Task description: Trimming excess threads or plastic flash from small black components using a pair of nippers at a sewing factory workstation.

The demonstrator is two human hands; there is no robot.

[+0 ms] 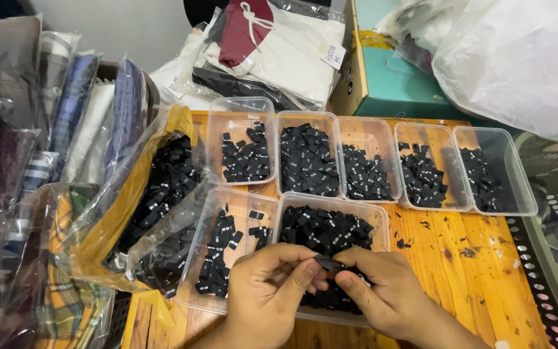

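Note:
Both my hands meet over a clear plastic tub [377, 213] heaped with small black fabric labels [318, 229]. My left hand [269, 291] and my right hand [382, 294] pinch the same small black label [328, 263] between thumbs and fingertips, just above the pile. To the left a second clear tub [209, 220] holds a thinner scatter of the same black labels.
Several more clear tubs of black labels [305, 158] line the back of the wooden table [473, 271]. A clear bag of labels [163, 187] lies at left beside stacked bagged fabrics [66, 116]. Folded garments, a teal box [395, 77] and a white plastic bag [524, 58] stand behind.

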